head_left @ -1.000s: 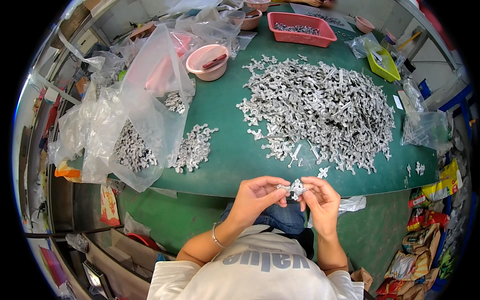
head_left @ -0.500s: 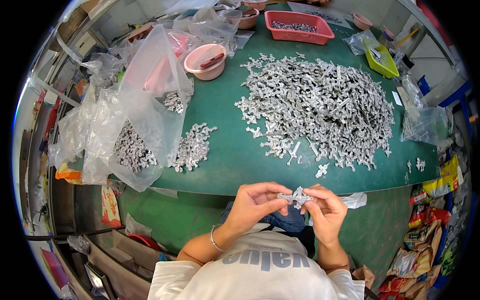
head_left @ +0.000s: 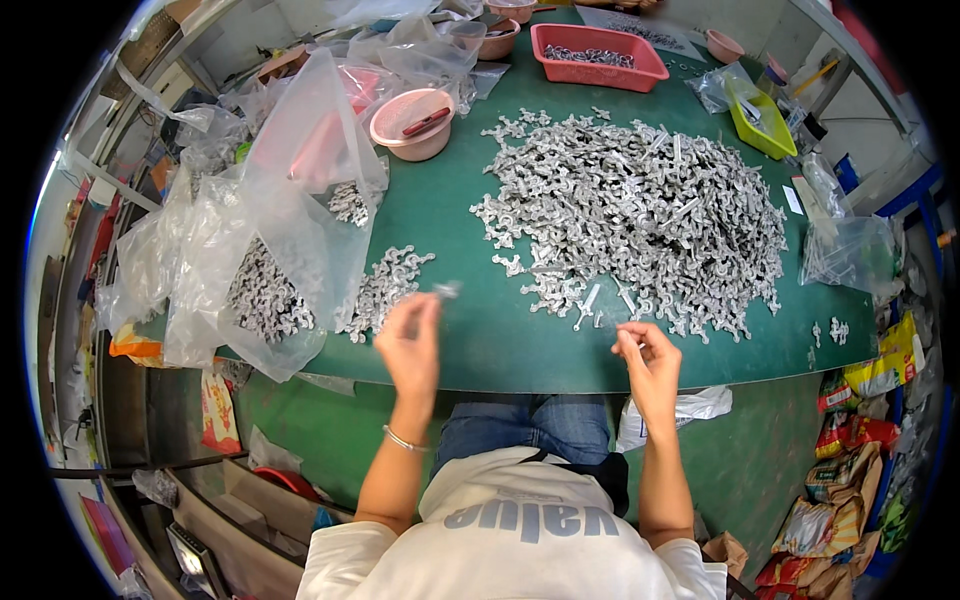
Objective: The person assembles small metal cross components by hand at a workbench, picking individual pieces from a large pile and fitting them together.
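Our hands are apart over the near edge of the green worktop [head_left: 500,350]; our left hand [head_left: 410,345] is blurred, fingers raised toward a small metal piece [head_left: 447,290] just beyond the fingertips, and we cannot tell whether it grips the piece or not; our right hand [head_left: 648,360] has its fingertips pinched together near the front of the big heap of metal parts [head_left: 640,215], though what they pinch is too small to make out; a smaller pile of parts [head_left: 385,285] lies just left of our left hand, beside clear plastic bags [head_left: 290,210]; a pink bowl [head_left: 412,122] and a red tray [head_left: 598,55] sit farther back.
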`<state>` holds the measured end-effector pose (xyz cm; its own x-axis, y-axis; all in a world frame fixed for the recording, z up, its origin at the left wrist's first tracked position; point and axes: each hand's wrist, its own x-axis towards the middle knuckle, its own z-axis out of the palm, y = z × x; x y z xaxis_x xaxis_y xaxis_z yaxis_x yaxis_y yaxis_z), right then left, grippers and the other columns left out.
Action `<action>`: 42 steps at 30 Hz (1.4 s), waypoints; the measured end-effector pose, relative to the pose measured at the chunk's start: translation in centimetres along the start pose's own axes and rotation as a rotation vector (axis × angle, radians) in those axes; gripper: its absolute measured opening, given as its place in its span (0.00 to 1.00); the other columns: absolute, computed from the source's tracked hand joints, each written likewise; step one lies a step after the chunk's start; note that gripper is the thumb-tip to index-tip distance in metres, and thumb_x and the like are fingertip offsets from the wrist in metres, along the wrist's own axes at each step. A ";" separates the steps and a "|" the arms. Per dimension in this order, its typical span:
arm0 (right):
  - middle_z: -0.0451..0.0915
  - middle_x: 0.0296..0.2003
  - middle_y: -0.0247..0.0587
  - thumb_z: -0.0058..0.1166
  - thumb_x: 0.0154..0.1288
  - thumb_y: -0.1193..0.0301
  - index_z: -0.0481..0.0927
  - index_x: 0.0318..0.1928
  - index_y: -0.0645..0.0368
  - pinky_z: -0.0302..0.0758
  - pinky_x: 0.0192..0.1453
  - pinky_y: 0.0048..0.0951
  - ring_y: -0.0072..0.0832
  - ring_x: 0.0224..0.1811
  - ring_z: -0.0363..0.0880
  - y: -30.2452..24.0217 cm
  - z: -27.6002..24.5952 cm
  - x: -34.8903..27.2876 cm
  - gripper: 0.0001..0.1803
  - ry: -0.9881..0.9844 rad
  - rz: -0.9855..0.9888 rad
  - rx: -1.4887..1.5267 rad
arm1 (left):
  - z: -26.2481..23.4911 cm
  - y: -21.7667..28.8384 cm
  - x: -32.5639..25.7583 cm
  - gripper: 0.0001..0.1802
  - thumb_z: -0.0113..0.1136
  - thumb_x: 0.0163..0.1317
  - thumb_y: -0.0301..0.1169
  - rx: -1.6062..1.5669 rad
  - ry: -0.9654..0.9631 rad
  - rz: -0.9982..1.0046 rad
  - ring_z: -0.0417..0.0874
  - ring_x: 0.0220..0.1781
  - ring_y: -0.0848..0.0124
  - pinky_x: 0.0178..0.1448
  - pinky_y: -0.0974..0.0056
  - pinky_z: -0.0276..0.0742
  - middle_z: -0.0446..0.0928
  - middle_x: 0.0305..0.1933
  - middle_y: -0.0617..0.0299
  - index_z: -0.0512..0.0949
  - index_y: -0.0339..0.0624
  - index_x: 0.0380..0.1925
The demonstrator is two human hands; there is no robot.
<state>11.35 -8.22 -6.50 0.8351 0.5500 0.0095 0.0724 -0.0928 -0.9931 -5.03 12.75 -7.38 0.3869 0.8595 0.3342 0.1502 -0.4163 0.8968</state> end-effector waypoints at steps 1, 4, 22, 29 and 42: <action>0.77 0.24 0.39 0.53 0.56 0.77 0.76 0.37 0.67 0.70 0.32 0.23 0.23 0.26 0.74 0.7 -0.1 0.6 0.08 -0.013 -0.036 -0.191 | -1.0 -1.4 0.8 0.06 0.56 0.53 0.21 0.242 0.087 0.114 0.76 0.35 0.67 0.40 0.65 0.70 0.76 0.33 0.58 0.77 0.36 0.32; 0.75 0.30 0.45 0.57 0.51 0.76 0.75 0.39 0.66 0.70 0.39 0.29 0.34 0.34 0.73 1.9 1.4 1.7 0.13 -0.030 -0.217 -0.521 | -2.5 -4.1 1.0 0.10 0.57 0.50 0.22 0.750 0.103 0.196 0.72 0.45 0.60 0.50 0.59 0.64 0.72 0.42 0.56 0.76 0.40 0.35; 0.79 0.25 0.40 0.54 0.55 0.78 0.76 0.35 0.69 0.71 0.31 0.23 0.22 0.26 0.75 -1.0 3.1 -0.6 0.07 -0.294 -0.131 -0.118 | 2.2 7.6 -3.4 0.18 0.55 0.51 0.17 -0.271 -0.573 -0.002 0.76 0.41 0.70 0.42 0.68 0.73 0.71 0.43 0.55 0.74 0.37 0.45; 0.79 0.30 0.43 0.50 0.60 0.78 0.75 0.39 0.70 0.71 0.31 0.19 0.21 0.29 0.76 -4.3 1.9 -2.7 0.08 -0.349 0.144 0.387 | 2.2 8.3 -3.4 0.11 0.53 0.55 0.15 -0.728 -0.640 -0.328 0.78 0.36 0.71 0.41 0.70 0.77 0.73 0.38 0.54 0.74 0.26 0.40; 0.78 0.32 0.45 0.49 0.59 0.81 0.74 0.39 0.72 0.71 0.26 0.18 0.21 0.29 0.75 -5.8 1.8 -3.9 0.08 -0.213 -0.008 0.422 | 1.2 9.5 -3.9 0.12 0.56 0.54 0.17 -0.811 -0.662 -0.399 0.78 0.37 0.70 0.41 0.70 0.78 0.74 0.39 0.53 0.74 0.25 0.40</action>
<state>6.64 -8.32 -0.98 0.7019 0.7113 0.0369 -0.1863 0.2333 -0.9544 -4.04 5.15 -0.52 0.8875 0.4602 -0.0228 -0.1727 0.3781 0.9095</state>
